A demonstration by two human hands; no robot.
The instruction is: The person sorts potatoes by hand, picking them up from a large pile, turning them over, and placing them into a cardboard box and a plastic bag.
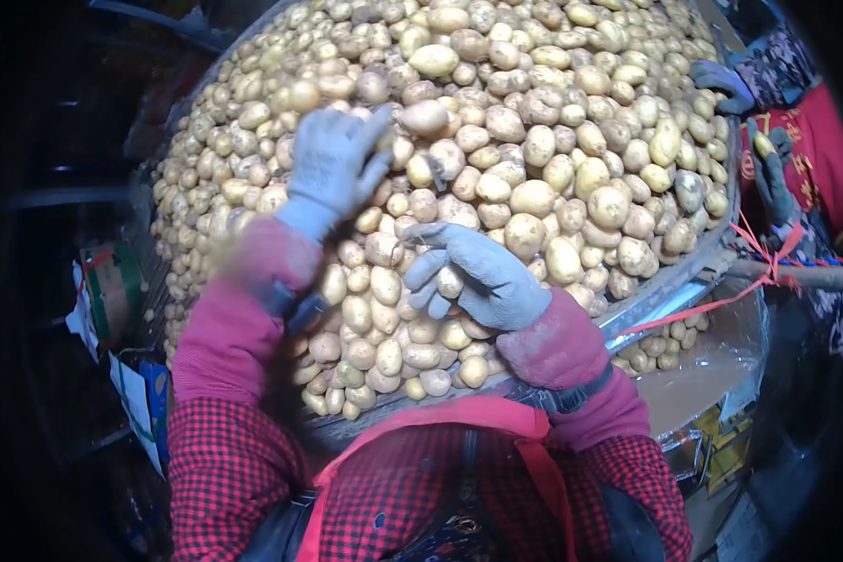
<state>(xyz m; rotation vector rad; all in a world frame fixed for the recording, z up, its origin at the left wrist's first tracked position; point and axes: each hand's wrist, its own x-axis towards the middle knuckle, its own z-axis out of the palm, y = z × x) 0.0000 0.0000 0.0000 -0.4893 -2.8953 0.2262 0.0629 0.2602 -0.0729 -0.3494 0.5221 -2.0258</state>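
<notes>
Over the potato heap (532, 199), in the head view, the gloved left hand (335, 164) rests with its fingers partly spread; whether it grips anything I cannot tell. Nearer the wearer, the gloved right hand (487, 276) curls loosely around a small potato (449, 282). A light, cupped hold should keep that from slipping without bruising it.

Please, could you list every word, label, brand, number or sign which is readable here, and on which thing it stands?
No text can be read with certainty.
Left glove, back: faint printing, too blurred to read.
Co-worker's red garment: yellow lettering, too small and blurred to read.
</notes>
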